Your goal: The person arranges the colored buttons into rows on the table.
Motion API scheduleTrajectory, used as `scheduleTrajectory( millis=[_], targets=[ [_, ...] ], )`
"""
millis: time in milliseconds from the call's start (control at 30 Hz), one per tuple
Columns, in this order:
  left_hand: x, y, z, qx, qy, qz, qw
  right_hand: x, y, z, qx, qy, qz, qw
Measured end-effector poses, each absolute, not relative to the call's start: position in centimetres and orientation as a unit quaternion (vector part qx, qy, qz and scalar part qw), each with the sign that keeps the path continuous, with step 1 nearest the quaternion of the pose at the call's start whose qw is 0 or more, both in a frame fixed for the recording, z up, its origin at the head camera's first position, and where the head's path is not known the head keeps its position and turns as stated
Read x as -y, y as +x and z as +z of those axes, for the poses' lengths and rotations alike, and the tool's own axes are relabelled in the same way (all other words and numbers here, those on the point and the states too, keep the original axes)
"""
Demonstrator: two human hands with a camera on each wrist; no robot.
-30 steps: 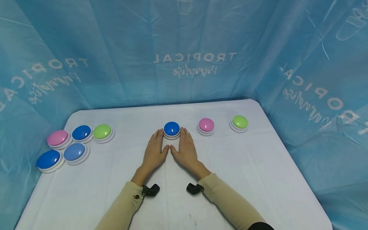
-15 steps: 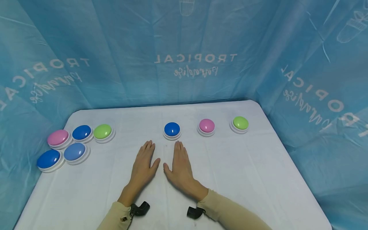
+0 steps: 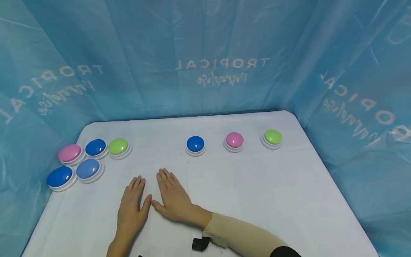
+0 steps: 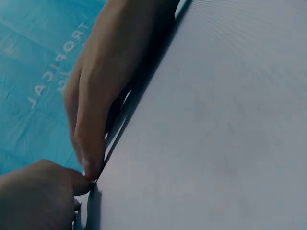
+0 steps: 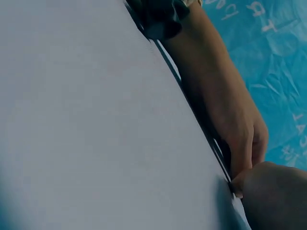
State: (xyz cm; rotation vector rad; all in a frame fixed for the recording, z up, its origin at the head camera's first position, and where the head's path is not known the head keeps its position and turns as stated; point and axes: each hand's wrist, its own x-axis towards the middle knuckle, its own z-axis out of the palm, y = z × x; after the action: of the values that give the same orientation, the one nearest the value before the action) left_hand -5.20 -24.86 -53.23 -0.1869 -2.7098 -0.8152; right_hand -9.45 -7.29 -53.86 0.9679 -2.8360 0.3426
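My left hand (image 3: 131,210) rests on the white tabletop (image 3: 244,192), fingers straight and pointing away from me, with nothing in it. To its right lies my right hand (image 3: 173,198), also flat with straight fingers, angled toward the left. Both thumb tips come right up to each other. In the left wrist view, the right hand (image 4: 100,96) appears beyond the left thumb (image 4: 43,191). A blue dome button (image 3: 195,144) on a white base stands beyond the right hand, apart from its fingertips. Nearest to the left hand is a light blue dome button (image 3: 88,169).
At the left, a pink button (image 3: 70,153), a blue button (image 3: 96,147), a green button (image 3: 118,146) and a dark blue button (image 3: 60,177) cluster with the light blue one. Another pink button (image 3: 234,140) and green button (image 3: 273,137) stand back right. Blue curtains (image 3: 144,89) surround the table.
Both hands have drawn back from the sides of the central blue button and slid toward me and to the left. The buttons stay in place on the table.
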Motion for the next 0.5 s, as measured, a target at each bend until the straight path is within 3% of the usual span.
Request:
scheduleTrajectory(
  millis=[267,500],
  targets=[
    [28.1,-3.6,-52.7,0.955,0.040,-0.255,0.143,11.7,-11.0,-53.1,0.930,0.355,0.077,0.057],
    [30.7,-4.3,-52.3,0.945,0.158,-0.258,0.124,14.3,-12.9,-53.3,0.925,0.368,0.084,0.041]
  ],
)
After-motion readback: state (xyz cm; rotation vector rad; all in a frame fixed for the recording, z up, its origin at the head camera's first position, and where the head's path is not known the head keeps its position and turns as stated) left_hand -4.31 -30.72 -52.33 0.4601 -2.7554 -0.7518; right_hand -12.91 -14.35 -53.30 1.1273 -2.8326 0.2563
